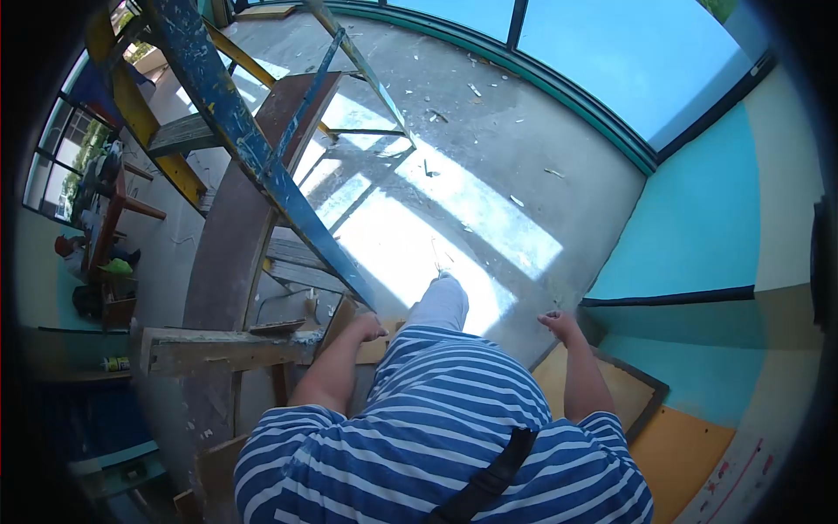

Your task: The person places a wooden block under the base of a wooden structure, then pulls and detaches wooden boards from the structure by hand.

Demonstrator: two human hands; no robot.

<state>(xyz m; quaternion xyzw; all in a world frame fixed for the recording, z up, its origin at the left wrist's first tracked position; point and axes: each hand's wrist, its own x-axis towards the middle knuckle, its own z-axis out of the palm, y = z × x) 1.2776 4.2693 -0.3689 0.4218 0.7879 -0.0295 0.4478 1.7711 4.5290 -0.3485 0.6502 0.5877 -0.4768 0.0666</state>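
Observation:
My left hand (369, 327) is low and loosely curled, beside a rough timber beam (223, 353) and the foot of a paint-spattered blue stepladder (249, 140). Nothing shows in its fingers. On the other side of my body, my right hand (553, 321) hangs over the grey floor with its fingers drawn together, and no object is visible in it. A tan board with a dark edge (559, 371) leans below that hand. One light-coloured trouser leg (443, 304) reaches forward between the hands.
A long brown panel (229, 240) stands by the ladder. Debris (436, 115) is scattered over the sunlit floor (489, 183). A teal wall (690, 210) and large windows (611, 52) border the right and far sides. Wooden furniture (112, 214) and a person (70, 249) are at far left.

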